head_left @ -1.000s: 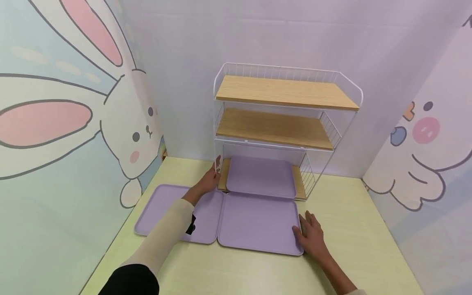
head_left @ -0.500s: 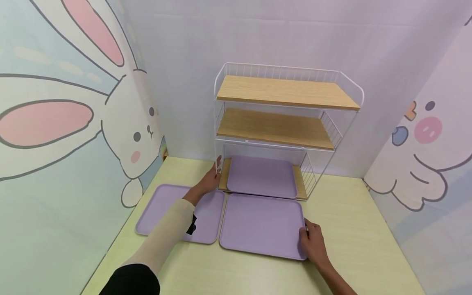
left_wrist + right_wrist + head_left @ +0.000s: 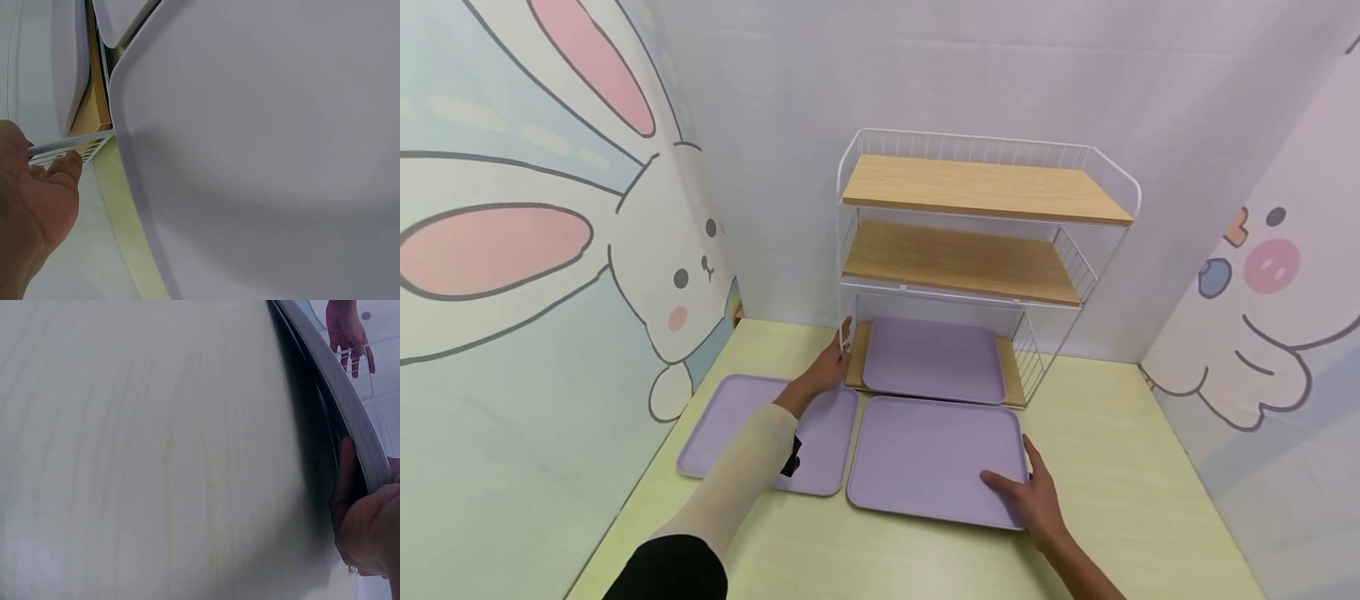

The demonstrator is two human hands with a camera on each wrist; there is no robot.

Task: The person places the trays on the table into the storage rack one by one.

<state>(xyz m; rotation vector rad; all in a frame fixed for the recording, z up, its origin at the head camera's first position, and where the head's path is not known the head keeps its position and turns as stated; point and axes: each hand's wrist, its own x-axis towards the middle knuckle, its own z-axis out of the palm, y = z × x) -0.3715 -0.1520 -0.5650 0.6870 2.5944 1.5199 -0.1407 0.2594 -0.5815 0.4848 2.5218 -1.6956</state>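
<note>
A white wire rack point(image 3: 985, 185) with wooden shelves stands at the back of the table. My left hand point(image 3: 829, 367) grips the left side of its lowest tier; in the left wrist view, thumb and fingers lie on both sides of a white bar point(image 3: 69, 142). My right hand point(image 3: 1033, 498) holds a lilac tray point(image 3: 936, 458) in front of the rack by its right edge, thumb on top. In the right wrist view, fingers point(image 3: 345, 472) reach under the rim and a dark gap shows between tray edge point(image 3: 350, 394) and table.
Another lilac tray point(image 3: 932, 358) lies on the rack's bottom shelf. A third tray point(image 3: 737, 408) lies on the table at the left, under my left forearm point(image 3: 741, 467). Fabric walls with cartoon animals enclose the table point(image 3: 1120, 483) at the back and sides.
The front tray has shifted slightly right, opening a narrow gap from the left tray. My right hand has gone from spread fingers at its edge to holding it. My left hand stays put.
</note>
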